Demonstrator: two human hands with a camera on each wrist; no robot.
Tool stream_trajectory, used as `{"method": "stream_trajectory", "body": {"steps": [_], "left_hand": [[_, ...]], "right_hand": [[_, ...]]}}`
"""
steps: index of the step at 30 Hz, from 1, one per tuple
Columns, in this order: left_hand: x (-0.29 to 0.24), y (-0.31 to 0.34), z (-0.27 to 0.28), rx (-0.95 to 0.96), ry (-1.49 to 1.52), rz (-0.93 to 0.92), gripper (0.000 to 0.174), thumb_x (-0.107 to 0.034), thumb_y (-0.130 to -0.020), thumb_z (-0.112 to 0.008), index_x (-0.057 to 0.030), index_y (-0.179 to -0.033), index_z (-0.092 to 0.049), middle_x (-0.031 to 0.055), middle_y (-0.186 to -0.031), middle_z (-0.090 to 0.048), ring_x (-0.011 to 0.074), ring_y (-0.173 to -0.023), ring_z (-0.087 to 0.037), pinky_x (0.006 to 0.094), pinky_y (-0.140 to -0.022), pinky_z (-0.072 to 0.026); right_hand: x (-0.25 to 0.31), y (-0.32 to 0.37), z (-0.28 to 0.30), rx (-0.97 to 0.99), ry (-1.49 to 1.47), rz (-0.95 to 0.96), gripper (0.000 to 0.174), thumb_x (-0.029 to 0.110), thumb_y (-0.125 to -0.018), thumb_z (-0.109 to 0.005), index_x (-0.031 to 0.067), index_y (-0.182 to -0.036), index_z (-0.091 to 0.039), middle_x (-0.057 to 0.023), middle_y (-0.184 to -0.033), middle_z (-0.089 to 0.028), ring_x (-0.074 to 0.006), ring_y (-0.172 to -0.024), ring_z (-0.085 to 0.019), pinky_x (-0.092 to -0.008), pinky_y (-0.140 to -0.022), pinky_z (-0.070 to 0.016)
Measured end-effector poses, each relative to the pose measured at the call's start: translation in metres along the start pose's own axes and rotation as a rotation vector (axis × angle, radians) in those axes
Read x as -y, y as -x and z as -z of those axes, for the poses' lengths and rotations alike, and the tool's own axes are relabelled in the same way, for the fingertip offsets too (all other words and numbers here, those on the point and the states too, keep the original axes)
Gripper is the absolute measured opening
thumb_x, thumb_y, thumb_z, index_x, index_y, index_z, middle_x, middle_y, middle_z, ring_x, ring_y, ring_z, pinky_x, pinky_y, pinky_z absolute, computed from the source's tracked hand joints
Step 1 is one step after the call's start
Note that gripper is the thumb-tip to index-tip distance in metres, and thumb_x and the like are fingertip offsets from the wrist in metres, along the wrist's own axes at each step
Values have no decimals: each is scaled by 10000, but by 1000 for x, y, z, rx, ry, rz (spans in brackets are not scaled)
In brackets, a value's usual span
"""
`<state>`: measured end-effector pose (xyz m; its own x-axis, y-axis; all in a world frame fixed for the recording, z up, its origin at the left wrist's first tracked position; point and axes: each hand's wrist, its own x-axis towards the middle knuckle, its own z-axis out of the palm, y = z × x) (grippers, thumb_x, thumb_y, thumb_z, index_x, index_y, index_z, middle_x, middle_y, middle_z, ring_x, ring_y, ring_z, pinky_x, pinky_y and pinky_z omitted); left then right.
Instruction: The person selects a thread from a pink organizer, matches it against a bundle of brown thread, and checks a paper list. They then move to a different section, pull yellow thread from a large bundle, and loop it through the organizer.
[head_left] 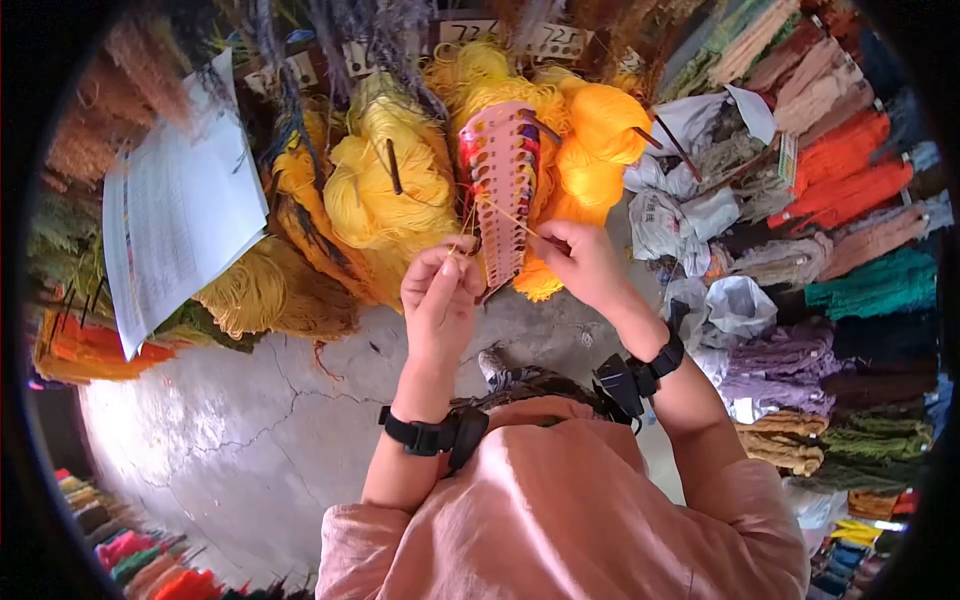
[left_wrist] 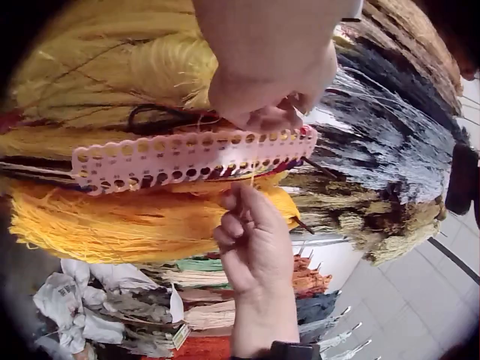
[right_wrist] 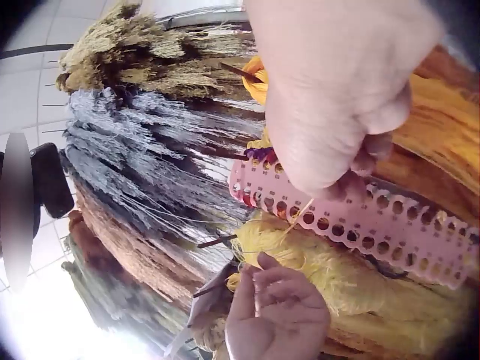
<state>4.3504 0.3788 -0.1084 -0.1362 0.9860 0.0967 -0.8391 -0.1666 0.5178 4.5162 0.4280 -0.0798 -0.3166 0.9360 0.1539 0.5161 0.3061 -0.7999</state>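
A long pink thread card [head_left: 497,165] with holes down both edges hangs upright in front of yellow yarn, with colored threads looped through some holes. My left hand [head_left: 440,292] is just left of the card's lower part, pinching a thin yellow thread [right_wrist: 300,216] between thumb and forefinger. On the other side, my right hand [head_left: 588,265] pinches the thread where it comes off the card to the right. The right wrist view shows the left palm turned up, fingers bent. In the left wrist view, the right fingertips sit right at the card's lower edge.
Pale yellow yarn [head_left: 385,180] and bright orange-yellow skeins [head_left: 600,140] hang on rods around the card. A printed sheet [head_left: 185,210] hangs at left. Plastic bags [head_left: 680,215] and rows of colored skeins [head_left: 840,155] line the right. Below lies cracked concrete floor [head_left: 260,420].
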Motion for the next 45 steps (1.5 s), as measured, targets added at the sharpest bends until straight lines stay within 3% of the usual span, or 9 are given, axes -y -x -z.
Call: {"method": "stream_trajectory", "body": {"steps": [7, 13, 20, 24, 30, 34, 35, 40, 45], "left_hand": [[-6, -22, -13, 167, -604, 452, 173, -63, -816, -480, 0, -969, -531, 93, -707, -581, 108, -494, -505, 190, -470, -395], [-4, -9, 1, -48, -1027, 184, 108, -36, -787, -535, -29, -894, -551, 67, -757, -587, 100, -567, -557, 194, -511, -423], [-57, 65, 91, -471, 1, 263, 176, -241, -857, -463, -93, -797, -537, 15, -944, -526, 133, -742, -478, 264, -601, -389], [-93, 135, 166, -391, 328, 130, 182, -218, -848, -465, -93, -734, -531, 12, -915, -554, 127, -752, -483, 275, -650, -426], [-112, 223, 255, -884, 357, -10, 189, -184, -832, -482, -60, -706, -549, 57, -796, -600, 146, -674, -539, 253, -655, -473], [-104, 251, 310, -958, 141, 426, 151, -89, -790, -482, -48, -935, -498, 71, -838, -564, 199, -812, -562, 296, -633, -461], [-107, 215, 241, -1273, -348, 431, 254, -121, -784, -506, -81, -1032, -476, 60, -981, -519, 210, -851, -551, 329, -671, -449], [-187, 130, 150, -851, -591, 15, 315, -300, -842, -497, -45, -1029, -501, 68, -928, -571, 163, -801, -566, 267, -658, -443], [-281, 68, 56, -651, -683, -256, 452, -416, -859, -400, -26, -1082, -454, 83, -893, -578, 145, -711, -559, 267, -599, -432]], "right_hand": [[20, 17, 7, 110, -179, -33, 99, 67, -774, -544, -26, -797, -572, -64, -586, -551, -55, -526, -500, -230, -467, -391], [10, 11, 1, 97, -264, -40, 93, 73, -782, -540, -15, -794, -569, -31, -600, -548, -53, -531, -472, -213, -492, -394], [-19, -18, -16, -191, -234, 99, 192, 30, -739, -562, -2, -920, -504, -67, -776, -567, -142, -672, -539, -243, -598, -432], [-28, -27, -30, -266, -240, 136, 226, 19, -732, -569, -18, -933, -472, -91, -829, -569, -170, -744, -555, -265, -661, -439], [-32, -28, -37, -237, -348, 52, 266, 34, -748, -579, -6, -971, -439, -79, -896, -523, -150, -828, -527, -263, -736, -420], [-36, -18, -38, -261, -391, 53, 349, 39, -760, -571, 18, -1070, -413, -68, -982, -495, -142, -875, -509, -262, -764, -418], [-39, -14, -39, -309, -377, 16, 375, 48, -757, -576, 26, -1094, -413, -62, -988, -490, -145, -887, -501, -273, -769, -419], [-33, 3, -30, -514, -7, 145, 224, 44, -770, -535, 29, -982, -462, -55, -908, -483, -142, -802, -474, -242, -703, -395], [20, 18, -49, -227, -175, 133, 82, 21, -787, -505, -7, -865, -509, -64, -817, -502, -138, -706, -484, -228, -653, -396]]}}
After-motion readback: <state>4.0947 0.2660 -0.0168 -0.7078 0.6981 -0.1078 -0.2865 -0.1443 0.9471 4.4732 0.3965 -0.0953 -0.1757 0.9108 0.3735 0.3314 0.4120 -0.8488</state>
